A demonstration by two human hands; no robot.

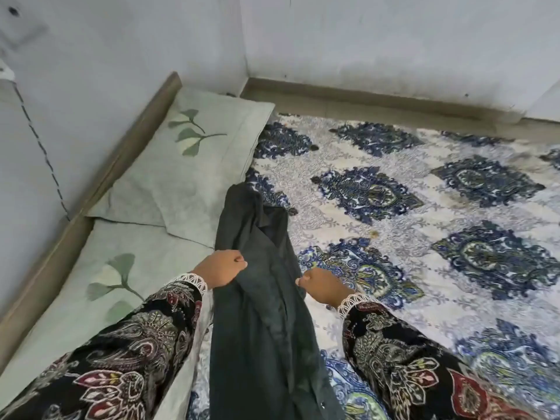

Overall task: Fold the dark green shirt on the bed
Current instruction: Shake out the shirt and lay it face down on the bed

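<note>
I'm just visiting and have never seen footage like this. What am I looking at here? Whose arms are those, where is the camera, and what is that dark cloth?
There is no machine here. A person wears a camera on the head, looking forward and down, so you see their own arms in patterned sleeves. The left hand and right hand each grip a side of the dark green shirt, which stretches lengthwise over the bed's blue-patterned sheet. Two pale green pillows with leaf prints lie along the left wall. The person is folding the shirt.
</note>
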